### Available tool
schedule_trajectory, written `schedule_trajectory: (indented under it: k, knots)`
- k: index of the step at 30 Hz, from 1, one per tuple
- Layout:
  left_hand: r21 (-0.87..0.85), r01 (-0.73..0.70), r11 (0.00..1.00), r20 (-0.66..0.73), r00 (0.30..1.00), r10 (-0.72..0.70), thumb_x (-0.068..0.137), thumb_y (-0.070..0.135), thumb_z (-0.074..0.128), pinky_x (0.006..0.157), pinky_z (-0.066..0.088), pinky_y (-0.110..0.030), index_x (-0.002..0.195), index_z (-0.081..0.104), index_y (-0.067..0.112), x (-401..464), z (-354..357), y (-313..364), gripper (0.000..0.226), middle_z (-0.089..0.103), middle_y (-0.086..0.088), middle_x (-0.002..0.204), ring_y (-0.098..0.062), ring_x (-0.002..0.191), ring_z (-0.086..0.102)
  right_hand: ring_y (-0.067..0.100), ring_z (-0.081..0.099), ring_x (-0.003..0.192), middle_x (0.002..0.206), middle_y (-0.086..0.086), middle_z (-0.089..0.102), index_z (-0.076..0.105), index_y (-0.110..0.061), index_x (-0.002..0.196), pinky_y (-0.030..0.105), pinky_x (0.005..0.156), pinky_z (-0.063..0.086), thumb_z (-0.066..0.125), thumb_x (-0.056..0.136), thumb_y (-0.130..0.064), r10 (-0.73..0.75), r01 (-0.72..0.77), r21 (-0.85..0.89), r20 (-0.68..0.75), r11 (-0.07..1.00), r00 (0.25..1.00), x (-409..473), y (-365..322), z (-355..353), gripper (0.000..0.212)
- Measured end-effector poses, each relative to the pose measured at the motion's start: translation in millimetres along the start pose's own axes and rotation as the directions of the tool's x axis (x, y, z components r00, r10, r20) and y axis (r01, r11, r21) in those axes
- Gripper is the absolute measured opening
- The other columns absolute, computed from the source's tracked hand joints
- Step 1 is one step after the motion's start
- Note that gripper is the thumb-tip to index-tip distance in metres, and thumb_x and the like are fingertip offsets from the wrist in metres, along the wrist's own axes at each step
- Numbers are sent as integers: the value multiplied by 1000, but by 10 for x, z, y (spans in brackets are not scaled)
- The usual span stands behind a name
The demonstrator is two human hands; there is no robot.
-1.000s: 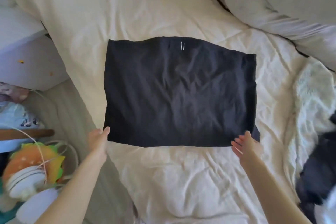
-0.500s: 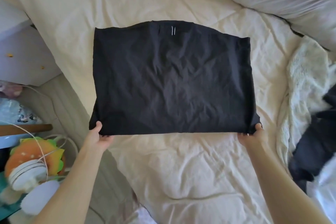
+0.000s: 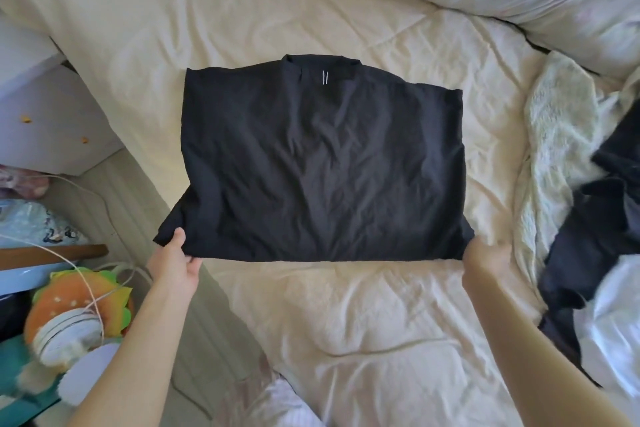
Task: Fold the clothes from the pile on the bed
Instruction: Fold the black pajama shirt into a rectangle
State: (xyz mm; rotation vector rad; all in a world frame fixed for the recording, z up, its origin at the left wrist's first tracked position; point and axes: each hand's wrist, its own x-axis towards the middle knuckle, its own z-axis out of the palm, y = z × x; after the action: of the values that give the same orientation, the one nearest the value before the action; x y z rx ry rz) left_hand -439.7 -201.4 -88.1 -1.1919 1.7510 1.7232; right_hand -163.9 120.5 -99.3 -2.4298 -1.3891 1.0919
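Black cloth lies spread on the cream bed [image 3: 346, 315]: a dark garment [image 3: 322, 163], already folded into a rough rectangle, collar at the far edge. Our left hand [image 3: 175, 265] pinches its near left corner, thumb on top, and our right hand [image 3: 485, 258] grips the near right corner, though its fingers are tucked under the fabric. The near edge looks slightly lifted, so we judge the step in hand is the cross fold, bringing this edge up to meet the collar. To do it well we keep both corners level, hold the cloth taut between them, and lay the edge down square before smoothing. More dark clothes [image 3: 595, 218] wait in a heap at our right.
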Motion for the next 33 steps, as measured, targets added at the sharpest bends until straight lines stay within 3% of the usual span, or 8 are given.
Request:
schedule_trajectory:
  k: [4,8,13,17,19,21,26,33]
  knots:
    - [114,-306,945,-11,951,309,94,14,54,78,52,-29,101,52,15,-463,210,-25,8,62,1,102,-18,96,61,40,45,122,133,22,48,48,4,130,48,100,35,53,91,-9,-742,744,-342,167,574,650,-352,98,85,41]
    - [315,-635,705,122,764,634,94,18,55,68,47,-7,112,46,4,-962,522,-121,24,57,-2,102,-8,84,58,22,20,144,155,6,26,34,-17,146,38,116,21,46,99,-28,-585,848,-247,632,470,508,-603,306,306,50]
    - [245,-860,448,519,507,689,93,19,57,70,46,-17,94,43,17,-1616,1265,-486,13,56,16,82,1,76,58,11,50,123,126,-11,58,56,-26,126,18,92,41,41,98,-46,-292,244,166,643,956,708,-635,148,200,38]
    - [204,-942,268,955,251,157,94,18,54,83,43,-17,114,49,13,-1947,1709,-1070,21,63,3,109,-10,102,59,19,63,106,113,4,67,51,-17,124,34,86,50,27,98,-57,-170,-415,585,697,697,697,-262,-93,-51,54]
    - [166,-983,72,982,159,-101,94,17,54,94,33,-19,127,48,12,-1913,1744,-1330,34,53,-2,133,-17,123,47,21,59,105,113,5,63,49,-14,130,36,90,48,27,97,-58,-124,-462,638,658,617,743,-49,-172,-158,60]
    - [94,-986,-140,993,104,-62,91,10,56,104,27,-26,127,51,9,-1789,1637,-1447,36,50,-6,137,-21,132,38,22,58,107,120,7,59,43,-10,136,35,88,49,35,96,-56,-65,-403,581,621,707,781,79,-197,-194,62]
    - [277,-836,-474,961,233,150,84,11,66,114,20,-52,139,42,11,-1336,1170,-1407,59,29,-12,152,-31,144,17,22,60,103,116,3,57,58,-14,104,30,72,57,69,82,-47,24,-276,366,563,889,826,163,-235,-73,42]
    - [322,-786,-527,942,320,99,84,14,69,113,28,-45,148,26,14,-1058,949,-1361,78,12,-17,156,-34,145,12,16,53,75,81,5,55,59,4,98,35,72,53,58,86,-15,-112,-18,300,410,954,905,167,-344,46,23]
